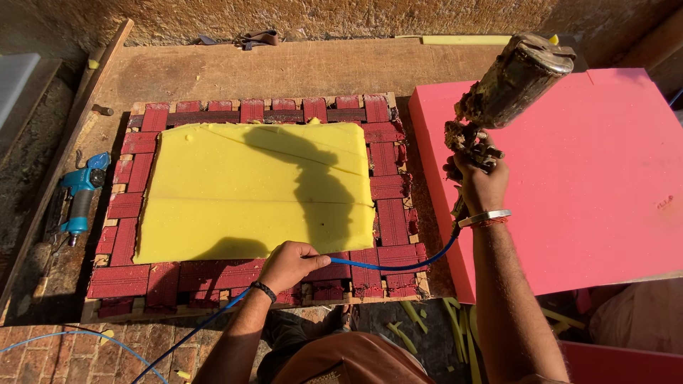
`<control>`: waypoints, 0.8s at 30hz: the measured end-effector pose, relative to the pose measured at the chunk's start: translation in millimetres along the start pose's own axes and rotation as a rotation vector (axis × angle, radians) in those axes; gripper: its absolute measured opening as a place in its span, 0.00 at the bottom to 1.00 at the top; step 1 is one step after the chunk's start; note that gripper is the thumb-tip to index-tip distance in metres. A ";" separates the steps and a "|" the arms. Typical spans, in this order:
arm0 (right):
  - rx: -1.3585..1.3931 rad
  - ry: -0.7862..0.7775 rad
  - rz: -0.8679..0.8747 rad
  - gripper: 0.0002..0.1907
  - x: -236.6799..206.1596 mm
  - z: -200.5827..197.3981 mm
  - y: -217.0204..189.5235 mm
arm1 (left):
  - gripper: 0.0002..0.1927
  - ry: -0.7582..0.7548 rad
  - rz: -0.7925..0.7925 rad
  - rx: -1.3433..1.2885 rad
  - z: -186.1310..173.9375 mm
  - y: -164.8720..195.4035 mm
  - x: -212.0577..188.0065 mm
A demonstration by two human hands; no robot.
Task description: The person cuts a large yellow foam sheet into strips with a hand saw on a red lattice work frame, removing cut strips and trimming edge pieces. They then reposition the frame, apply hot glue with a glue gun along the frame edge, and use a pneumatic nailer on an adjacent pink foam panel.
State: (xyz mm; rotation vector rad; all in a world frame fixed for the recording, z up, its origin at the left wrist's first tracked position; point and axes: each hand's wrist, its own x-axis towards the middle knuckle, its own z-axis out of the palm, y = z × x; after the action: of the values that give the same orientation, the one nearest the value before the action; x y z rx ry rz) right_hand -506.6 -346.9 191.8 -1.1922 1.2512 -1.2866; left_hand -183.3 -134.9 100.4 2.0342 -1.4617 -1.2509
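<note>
My right hand [480,186] grips the crusted spray gun [509,85], held up over the pink foam [590,178] just right of the frame [388,213]. My left hand [288,264] pinches the blue hose [398,267] at the frame's near edge. Yellow foam [256,188] already lies on the red webbing; I judge the pink slab is not yet laid on it.
</note>
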 end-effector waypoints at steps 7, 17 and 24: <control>0.007 -0.014 0.039 0.32 -19.2 -13.1 -1.9 | 0.17 -0.015 0.062 -0.047 3.7 5.5 -3.2; 0.029 -0.032 0.036 0.26 -41.7 -22.6 5.1 | 0.16 -0.022 0.045 -0.009 6.6 5.2 -8.6; -0.024 -0.069 0.068 0.29 -45.2 -8.1 16.8 | 0.15 0.006 -0.002 0.052 -4.9 -5.0 -24.5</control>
State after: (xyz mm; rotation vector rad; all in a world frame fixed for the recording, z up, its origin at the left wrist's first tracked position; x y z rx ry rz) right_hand -511.2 -301.7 173.7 -1.1912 1.2499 -1.1747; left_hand -178.4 -112.1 110.8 2.0713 -1.5050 -1.2178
